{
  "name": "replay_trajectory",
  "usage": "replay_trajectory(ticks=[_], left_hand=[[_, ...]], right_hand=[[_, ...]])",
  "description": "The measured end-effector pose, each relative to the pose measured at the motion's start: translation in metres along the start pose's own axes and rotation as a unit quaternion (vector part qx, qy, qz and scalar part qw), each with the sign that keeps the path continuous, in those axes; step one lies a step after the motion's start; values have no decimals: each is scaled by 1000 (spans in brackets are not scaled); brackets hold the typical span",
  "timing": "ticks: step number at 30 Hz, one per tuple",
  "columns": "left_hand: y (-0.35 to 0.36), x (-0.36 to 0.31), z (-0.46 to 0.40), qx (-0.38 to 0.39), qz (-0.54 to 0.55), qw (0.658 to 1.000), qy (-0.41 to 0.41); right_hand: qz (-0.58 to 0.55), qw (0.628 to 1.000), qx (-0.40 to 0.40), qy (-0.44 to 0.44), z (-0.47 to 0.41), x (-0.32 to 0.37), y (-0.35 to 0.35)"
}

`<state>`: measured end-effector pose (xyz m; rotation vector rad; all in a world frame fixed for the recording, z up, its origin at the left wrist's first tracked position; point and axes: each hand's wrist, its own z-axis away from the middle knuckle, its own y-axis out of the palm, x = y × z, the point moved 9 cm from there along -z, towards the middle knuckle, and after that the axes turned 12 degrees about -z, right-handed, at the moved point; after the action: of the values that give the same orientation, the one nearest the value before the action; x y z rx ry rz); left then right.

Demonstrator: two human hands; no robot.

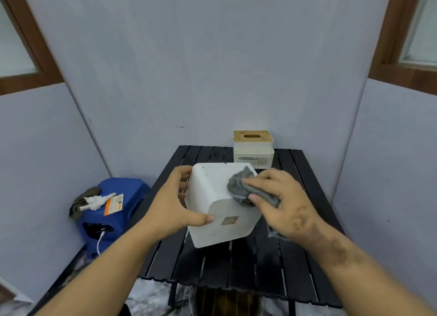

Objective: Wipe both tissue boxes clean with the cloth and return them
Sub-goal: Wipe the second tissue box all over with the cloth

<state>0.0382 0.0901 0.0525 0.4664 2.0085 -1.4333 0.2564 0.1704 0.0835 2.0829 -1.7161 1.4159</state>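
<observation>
Two hands of ours work over a black slatted table [255, 263] set against a grey wall, and we take the scene from its left side across. Far to the left, low beside the table, sits a blue stool [118, 209] with a crumpled white scrap [94, 201] and an orange and white card [114, 204] lying on its top, an olive rag [79, 203] draped off its left edge, and a white cable [100, 241] hanging at its front. Next comes our left hand [172, 204], which holds the left side of a white tissue box [212, 197]: the fingers curl round its far left edge and the thumb presses on the near face, just left of a small square window. We hold this box tilted over the middle of the table, its near face turned toward us; whether any corner touches the slats we cannot tell. On the box's upper right part lies a bunched grey cloth [243, 185], and our right hand [283, 197] grips it, fingers lying over the cloth and thumb tucked beneath, pressing it to the box. Farther back and a little to the right, a second tissue box [253, 150], white with a slotted wooden lid, stands upright at the far edge of the table, apart from both hands.
</observation>
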Motion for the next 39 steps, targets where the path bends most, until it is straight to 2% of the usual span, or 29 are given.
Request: replay_trajectory(ticks=[2,4,8,10,13,16,18,22,24,26,28,30,33,35,39], left_hand=[[12,0,1,6,10,1000,14],[20,1,0,11,13,1000,21],[24,8,-2,17,14,1000,13],[25,11,-2,19,13,1000,9],[26,11,-1,19,10,1000,18],[29,9,3,15,7,999,32],[30,7,5,15,0,999,36],[31,4,8,15,-7,999,33],[30,3,10,15,-4,999,30],[29,1,12,13,-1,999,36],[30,1,13,10,0,999,40],[30,-1,16,10,-3,999,37],[31,-1,19,6,-12,1000,27],[31,-1,22,4,-15,1000,24],[31,0,25,3,-10,999,35]], right_hand=[[8,996,43,-71,2,24,31],[7,995,64,-81,-1,19,35],[-18,996,7,86,-14,-51,-13],[19,995,-8,102,-16,-64,-19],[56,998,-6,39,-20,-38,13],[54,997,47,-40,-24,-9,38],[21,996,72,-43,-28,-23,27],[-17,999,20,28,-33,-62,-9],[2,1000,25,2,-36,-43,10],[29,996,60,-66,-37,-6,40],[23,990,99,-96,-37,11,56],[-1,994,80,-73,-39,-5,42],[-30,999,-1,33,-41,-45,2],[-12,999,-8,51,-42,-47,5],[39,992,78,-94,-40,17,60]])
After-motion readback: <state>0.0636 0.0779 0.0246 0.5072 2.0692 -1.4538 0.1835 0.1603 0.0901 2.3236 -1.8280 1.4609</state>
